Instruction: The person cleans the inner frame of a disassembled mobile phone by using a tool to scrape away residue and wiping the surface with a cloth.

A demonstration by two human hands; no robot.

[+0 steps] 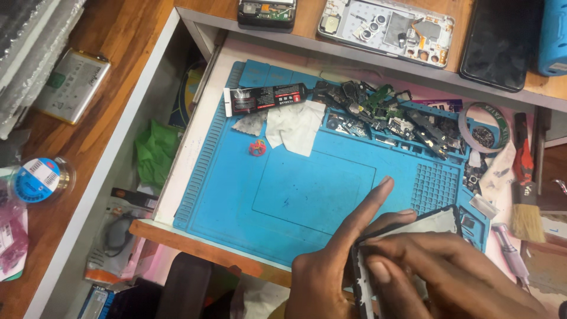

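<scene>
Holding: both hands meet at the lower right of the view, over the near right corner of the blue mat (pixel 295 195).
Left hand (pixel 336 266): grip clamped on the phone frame (pixel 413 227), forefinger stretched out along its upper edge and pointing up and right, the other fingers curled behind it.
Right hand (pixel 449 269): lies across the front of the frame, fingers running leftward, tips pressed against its left edge; grip closed on the frame.
Phone frame: thin, dark-edged, with a pale inner face; tilted, its top right corner showing above the right hand, the rest largely hidden by the hands.
Mat: lies in an open drawer below the bench (pixel 118 53); its central panel is bare.
Glue tube (pixel 266 98): black, lying flat along the mat's top edge, well apart from the hands.
Cloth scraps (pixel 295 124): white, just below the tube.
Red bit (pixel 257 147): small, left of the scraps; what it is cannot be told.
Parts heap (pixel 390 112): dark boards and flex pieces piled in the mat's top right trays.
Brush (pixel 524 195): red handle, pale bristles, right of the mat.
Tape roll (pixel 485 127): near the brush's top.
Opened phone (pixel 387 26): back off, on the bench above the drawer.
Battery (pixel 74 85): flat, at far left on the bench.
</scene>
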